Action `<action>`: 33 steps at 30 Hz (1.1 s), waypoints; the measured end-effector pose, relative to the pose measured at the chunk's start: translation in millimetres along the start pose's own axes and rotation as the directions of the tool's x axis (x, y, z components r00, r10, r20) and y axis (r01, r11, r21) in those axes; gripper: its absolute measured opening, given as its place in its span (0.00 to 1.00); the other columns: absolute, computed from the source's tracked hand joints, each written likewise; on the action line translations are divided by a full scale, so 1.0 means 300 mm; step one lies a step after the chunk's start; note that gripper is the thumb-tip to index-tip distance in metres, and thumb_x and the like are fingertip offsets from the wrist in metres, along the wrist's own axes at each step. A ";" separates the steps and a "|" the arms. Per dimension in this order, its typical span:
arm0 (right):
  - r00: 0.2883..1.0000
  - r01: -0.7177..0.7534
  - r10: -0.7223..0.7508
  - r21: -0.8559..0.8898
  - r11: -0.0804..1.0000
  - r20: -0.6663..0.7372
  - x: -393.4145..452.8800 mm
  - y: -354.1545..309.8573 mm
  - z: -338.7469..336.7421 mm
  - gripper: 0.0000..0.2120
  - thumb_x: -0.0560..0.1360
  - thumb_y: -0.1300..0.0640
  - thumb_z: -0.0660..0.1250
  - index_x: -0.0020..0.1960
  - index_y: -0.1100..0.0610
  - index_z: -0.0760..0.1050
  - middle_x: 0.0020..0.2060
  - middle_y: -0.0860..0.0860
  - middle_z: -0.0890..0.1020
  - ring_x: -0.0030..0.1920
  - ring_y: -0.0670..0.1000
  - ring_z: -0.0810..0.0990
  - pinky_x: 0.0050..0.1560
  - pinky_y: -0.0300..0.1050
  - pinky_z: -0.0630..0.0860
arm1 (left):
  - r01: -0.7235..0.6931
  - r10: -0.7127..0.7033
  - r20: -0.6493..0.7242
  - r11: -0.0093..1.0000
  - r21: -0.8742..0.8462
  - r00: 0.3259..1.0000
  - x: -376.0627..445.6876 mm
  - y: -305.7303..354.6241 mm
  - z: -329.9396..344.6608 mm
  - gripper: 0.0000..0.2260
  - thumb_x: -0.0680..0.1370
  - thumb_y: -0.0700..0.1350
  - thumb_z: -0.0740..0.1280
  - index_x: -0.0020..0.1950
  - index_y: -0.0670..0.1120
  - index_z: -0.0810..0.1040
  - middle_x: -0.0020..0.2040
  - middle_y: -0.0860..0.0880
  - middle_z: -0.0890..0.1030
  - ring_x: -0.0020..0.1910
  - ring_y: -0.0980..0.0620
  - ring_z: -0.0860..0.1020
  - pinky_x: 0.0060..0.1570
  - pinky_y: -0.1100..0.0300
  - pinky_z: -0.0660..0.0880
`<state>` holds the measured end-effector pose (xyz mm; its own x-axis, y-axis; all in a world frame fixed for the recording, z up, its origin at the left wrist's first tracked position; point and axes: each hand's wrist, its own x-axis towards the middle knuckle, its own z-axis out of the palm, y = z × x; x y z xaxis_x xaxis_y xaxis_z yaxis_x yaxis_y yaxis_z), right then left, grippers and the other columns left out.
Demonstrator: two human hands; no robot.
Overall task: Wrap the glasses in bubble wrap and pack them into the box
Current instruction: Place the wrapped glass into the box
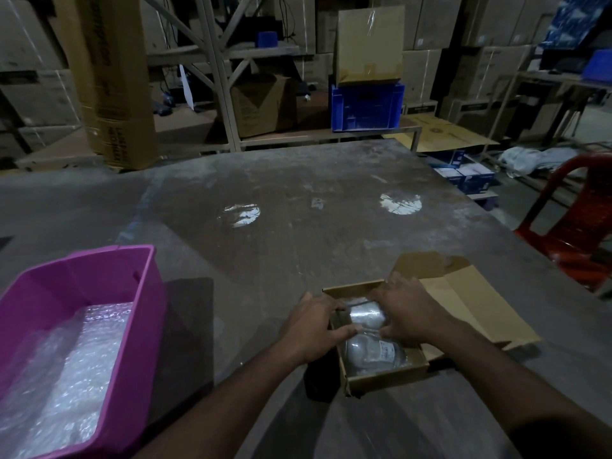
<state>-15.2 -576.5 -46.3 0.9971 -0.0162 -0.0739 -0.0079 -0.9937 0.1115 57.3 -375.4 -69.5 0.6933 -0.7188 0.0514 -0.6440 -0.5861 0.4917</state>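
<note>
Inside, the open box on the table holds two wrapped glasses, both hands gripping the far glass, left hand and right hand curled around its ends, while a pink bin holds bubble wrap.

Dim storeroom: stacked cartons, metal shelving, red chair.

A small open cardboard box sits on the counter, flap folded out to the right; inside lie two glasses wrapped in clear bubble wrap, side by side
</note>
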 end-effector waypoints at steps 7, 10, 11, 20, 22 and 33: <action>1.000 0.014 -0.014 0.079 0.997 -0.007 -0.006 0.004 -0.017 0.21 0.71 0.46 0.72 0.62 0.47 0.76 0.56 0.49 0.80 0.60 0.52 0.72 0.49 0.47 0.63 | -0.005 0.004 0.030 1.000 0.027 1.000 -0.005 -0.005 0.005 0.29 0.72 0.67 0.72 0.68 0.55 0.77 0.66 0.55 0.78 0.62 0.53 0.70 0.60 0.53 0.73; 1.000 0.006 -0.005 0.099 0.995 -0.010 -0.014 -0.001 -0.016 0.20 0.71 0.46 0.72 0.61 0.47 0.76 0.56 0.49 0.80 0.60 0.52 0.72 0.48 0.47 0.62 | -0.001 0.000 0.033 1.000 0.022 0.999 0.003 -0.010 0.011 0.29 0.71 0.68 0.72 0.68 0.55 0.77 0.65 0.55 0.78 0.61 0.53 0.70 0.61 0.52 0.73; 1.000 0.007 -0.005 0.105 0.994 -0.012 -0.013 0.001 -0.011 0.20 0.71 0.46 0.72 0.62 0.47 0.75 0.57 0.49 0.80 0.60 0.52 0.72 0.49 0.47 0.63 | -0.003 0.002 0.032 1.000 0.018 0.999 0.003 -0.011 0.012 0.29 0.71 0.68 0.72 0.68 0.56 0.77 0.65 0.55 0.78 0.61 0.53 0.70 0.61 0.52 0.73; 0.997 -0.066 0.071 0.268 0.961 -0.007 -0.032 0.033 -0.040 0.14 0.74 0.51 0.71 0.59 0.49 0.77 0.51 0.48 0.78 0.52 0.48 0.71 0.50 0.47 0.75 | 0.010 -0.008 0.038 0.999 -0.050 0.999 -0.013 -0.018 0.003 0.28 0.73 0.66 0.71 0.69 0.55 0.76 0.65 0.57 0.77 0.61 0.56 0.69 0.60 0.54 0.74; 0.997 -0.069 0.075 0.283 0.957 -0.011 -0.041 0.034 -0.052 0.15 0.75 0.54 0.70 0.61 0.49 0.78 0.48 0.46 0.76 0.51 0.47 0.70 0.49 0.46 0.74 | 0.011 -0.009 0.030 0.997 -0.074 0.999 -0.022 -0.016 -0.001 0.28 0.73 0.66 0.71 0.69 0.55 0.77 0.64 0.57 0.77 0.61 0.56 0.69 0.60 0.54 0.74; 0.999 -0.040 0.039 0.423 0.905 0.011 -0.098 -0.066 -0.039 0.14 0.72 0.51 0.75 0.56 0.43 0.82 0.48 0.38 0.77 0.45 0.40 0.77 0.44 0.38 0.74 | 0.003 -0.018 -0.099 0.989 -0.149 0.995 -0.059 -0.020 -0.026 0.10 0.77 0.52 0.73 0.58 0.58 0.82 0.55 0.61 0.80 0.53 0.62 0.69 0.52 0.62 0.72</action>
<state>-43.5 -555.1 -34.7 0.9952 -0.0564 -0.0800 -0.0789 -0.9456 -0.3158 51.4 -356.1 -66.5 0.7333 -0.6678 0.1282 -0.5865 -0.5258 0.6161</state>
